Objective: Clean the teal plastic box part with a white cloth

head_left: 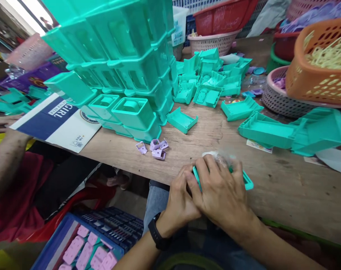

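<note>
Both hands are closed around a turquoise plastic part (248, 180) at the table's front edge. My left hand (180, 197), with a black wristband below it, grips the left end. Over the top lies my right hand (219, 187), its fingers bent and covering most of the part. Behind the right fingers is a blurred, clear or whitish bit (222, 159) whose kind I cannot make out. A few small lilac plastic pieces (158, 154) lie to the left, apart from my hands. Beyond them sits a turquoise tray-like part (183, 120).
Tall stacked turquoise boxes (128, 71) stand at the left. A heap of turquoise parts (208, 90) and larger pieces (267, 129) lie behind and right. An orange basket (316, 80) is at far right. Below left stands a blue crate (51, 247); a co-worker's arm (4, 161) is beside a white-and-blue carton (60, 122).
</note>
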The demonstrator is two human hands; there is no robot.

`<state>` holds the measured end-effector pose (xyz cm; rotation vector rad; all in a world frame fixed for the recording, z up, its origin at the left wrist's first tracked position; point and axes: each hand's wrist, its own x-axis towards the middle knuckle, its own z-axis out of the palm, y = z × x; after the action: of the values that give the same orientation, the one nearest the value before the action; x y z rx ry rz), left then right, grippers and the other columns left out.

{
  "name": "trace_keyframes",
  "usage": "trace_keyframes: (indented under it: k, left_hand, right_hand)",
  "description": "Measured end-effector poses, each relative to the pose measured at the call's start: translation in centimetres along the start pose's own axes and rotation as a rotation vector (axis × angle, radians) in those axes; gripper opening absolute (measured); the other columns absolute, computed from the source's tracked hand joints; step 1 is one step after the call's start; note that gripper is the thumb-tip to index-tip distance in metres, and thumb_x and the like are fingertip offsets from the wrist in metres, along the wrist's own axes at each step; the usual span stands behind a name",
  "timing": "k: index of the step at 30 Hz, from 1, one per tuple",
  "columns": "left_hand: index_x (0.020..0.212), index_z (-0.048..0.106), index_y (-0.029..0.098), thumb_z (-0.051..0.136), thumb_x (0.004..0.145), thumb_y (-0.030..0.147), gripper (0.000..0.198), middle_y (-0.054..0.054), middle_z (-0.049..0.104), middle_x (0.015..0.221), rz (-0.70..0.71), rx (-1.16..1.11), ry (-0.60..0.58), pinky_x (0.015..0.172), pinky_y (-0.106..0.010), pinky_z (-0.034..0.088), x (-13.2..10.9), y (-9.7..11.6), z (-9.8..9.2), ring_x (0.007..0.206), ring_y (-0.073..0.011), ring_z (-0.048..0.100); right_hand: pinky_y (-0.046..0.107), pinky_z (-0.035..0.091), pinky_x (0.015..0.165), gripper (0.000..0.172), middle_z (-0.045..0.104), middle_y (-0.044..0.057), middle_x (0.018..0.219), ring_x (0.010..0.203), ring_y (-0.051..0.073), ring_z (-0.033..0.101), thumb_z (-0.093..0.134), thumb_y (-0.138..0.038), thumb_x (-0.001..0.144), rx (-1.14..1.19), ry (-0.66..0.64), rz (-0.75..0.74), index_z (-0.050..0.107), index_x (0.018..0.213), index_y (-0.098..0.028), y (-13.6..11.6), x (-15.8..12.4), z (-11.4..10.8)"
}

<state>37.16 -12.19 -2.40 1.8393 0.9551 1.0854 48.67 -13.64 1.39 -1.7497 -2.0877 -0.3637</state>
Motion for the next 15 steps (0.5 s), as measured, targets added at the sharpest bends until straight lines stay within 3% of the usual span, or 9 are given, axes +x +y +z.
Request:
trace_keyframes:
  k: [3,5,8,10,13,15]
  left_hand:
    - [0.098,0.06,0.018,0.06,0.084,0.02,0.015,-0.009,0.07,0.1,-0.008,0.031,0.057,0.082,-0.036,0.059,0.1,0.0,0.4,0.089,-0.0223,0.068]
    - [0.094,0.058,0.019,0.061,0.081,0.018,0.014,-0.008,0.069,0.097,-0.011,0.045,0.071,0.081,-0.035,0.059,0.1,0.0,0.6,0.088,-0.022,0.068]
    - [0.104,0.06,0.018,0.062,0.08,0.015,0.024,-0.008,0.07,0.104,-0.003,0.017,0.065,0.087,-0.037,0.059,0.0,-0.1,0.6,0.095,-0.0227,0.068]
    - [0.116,0.061,0.018,0.069,0.078,0.015,0.038,-0.009,0.07,0.114,-0.014,-0.027,0.062,0.095,-0.038,0.057,-0.2,-0.2,0.4,0.105,-0.0241,0.068]
    - [0.124,0.062,0.021,0.088,0.068,0.023,0.061,-0.006,0.071,0.121,-0.084,-0.103,0.04,0.099,-0.038,0.056,-0.5,0.1,-0.6,0.111,-0.0259,0.068]
    - [0.124,0.063,0.023,0.095,0.062,0.028,0.07,-0.004,0.072,0.12,-0.125,-0.156,0.029,0.097,-0.037,0.057,-0.8,0.7,-1.3,0.11,-0.0265,0.069]
  right_hand:
    - [0.047,0.033,0.087,0.041,0.066,0.008,0.083,0.08,0.027,0.061,0.028,-0.027,0.107,-0.013,0.028,0.009,0.06,0.084,-0.02,0.0,0.4,0.2]
    - [0.047,0.033,0.087,0.04,0.066,0.008,0.082,0.081,0.027,0.062,0.028,-0.024,0.107,-0.016,0.039,0.017,0.059,0.083,-0.021,0.0,0.6,0.3]
    - [0.048,0.036,0.09,0.043,0.07,0.008,0.085,0.084,0.029,0.065,0.026,-0.026,0.109,0.068,0.024,0.01,0.062,0.086,-0.02,0.2,0.4,-0.1]
    - [0.046,0.04,0.094,0.041,0.074,0.009,0.098,0.094,0.027,0.069,0.028,-0.026,0.11,0.252,0.045,-0.007,0.067,0.098,-0.018,1.1,-0.1,-1.0]
    - [0.04,0.044,0.106,0.03,0.072,0.01,0.129,0.124,0.024,0.064,0.041,-0.025,0.109,0.503,0.226,0.042,0.067,0.123,-0.018,3.5,-1.4,-2.4]
    - [0.042,0.042,0.114,0.034,0.066,0.009,0.142,0.136,0.025,0.057,0.046,-0.03,0.107,0.603,0.341,0.203,0.065,0.134,-0.021,5.4,-2.3,-2.8]
